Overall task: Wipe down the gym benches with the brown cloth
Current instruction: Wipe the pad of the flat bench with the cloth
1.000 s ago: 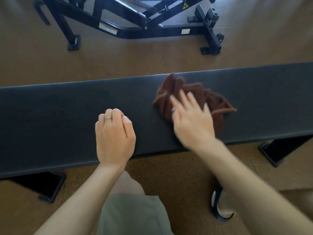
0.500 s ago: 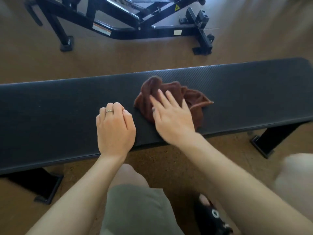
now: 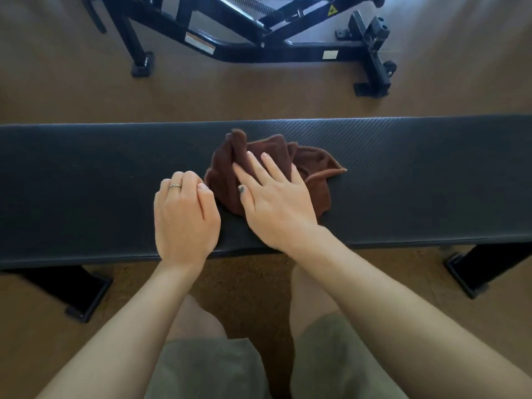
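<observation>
A long black padded bench [image 3: 403, 180] runs from side to side across the head view, its top finely ribbed and catching pale light along the far edge. Two dark feet show under its near edge, one toward each end. The brown cloth [image 3: 313, 168] lies crumpled about midway along the bench, between the near and far edges, with one hemmed corner trailing toward the right end. The right hand [image 3: 276, 200] presses flat on the cloth with straight, spread fingers, grasping nothing. The left hand [image 3: 184, 217] rests on the bare pad just beside the cloth, near the near edge, its fingers curled under into a loose fist that holds nothing; a ring [image 3: 175, 185] sits on one finger. The floor [image 3: 57, 90] is brown and speckled. Beyond the far edge stands a black steel gym frame [image 3: 259, 50] with label stickers.
</observation>
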A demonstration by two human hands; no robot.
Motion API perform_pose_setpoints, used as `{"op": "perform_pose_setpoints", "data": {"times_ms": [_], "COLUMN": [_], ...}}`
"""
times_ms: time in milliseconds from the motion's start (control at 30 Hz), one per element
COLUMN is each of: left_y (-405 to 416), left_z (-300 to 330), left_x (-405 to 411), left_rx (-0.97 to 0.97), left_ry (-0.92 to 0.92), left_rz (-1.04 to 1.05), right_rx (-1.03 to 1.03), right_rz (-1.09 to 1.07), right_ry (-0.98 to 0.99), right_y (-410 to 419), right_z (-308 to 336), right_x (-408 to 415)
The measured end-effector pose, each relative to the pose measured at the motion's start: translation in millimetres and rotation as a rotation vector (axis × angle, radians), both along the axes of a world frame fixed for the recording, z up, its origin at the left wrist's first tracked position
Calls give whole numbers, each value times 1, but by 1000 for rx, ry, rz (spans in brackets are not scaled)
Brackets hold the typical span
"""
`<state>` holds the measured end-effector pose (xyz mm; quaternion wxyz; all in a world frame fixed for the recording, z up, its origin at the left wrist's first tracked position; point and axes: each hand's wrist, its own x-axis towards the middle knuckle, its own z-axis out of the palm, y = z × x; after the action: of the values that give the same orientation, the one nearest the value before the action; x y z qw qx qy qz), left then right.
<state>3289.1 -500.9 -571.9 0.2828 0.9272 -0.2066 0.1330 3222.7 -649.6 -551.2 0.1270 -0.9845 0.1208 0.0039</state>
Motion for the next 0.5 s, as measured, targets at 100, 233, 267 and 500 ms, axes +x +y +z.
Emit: {"op": "perform_pose_setpoints", "data": {"times_ms": [100,233,267,500], "left_y": [-1,-2,-1,-3], "left_z": [2,3,2,4], "left_x": [0,1,2,-1], "left_rx": [1,4,0,33], "left_ry": [3,-2,-3,-27], "left_rz": [55,68,79,102], "right_rx": [23,-4,-9,-36], "right_rz": [113,243,256,275], "right_ry": [-10,13,18,2], "right_y": [14,-19,-29,-29], "right_z": [-3,-4,-5,-2], "right_x": [-42,-10,10,16]}}
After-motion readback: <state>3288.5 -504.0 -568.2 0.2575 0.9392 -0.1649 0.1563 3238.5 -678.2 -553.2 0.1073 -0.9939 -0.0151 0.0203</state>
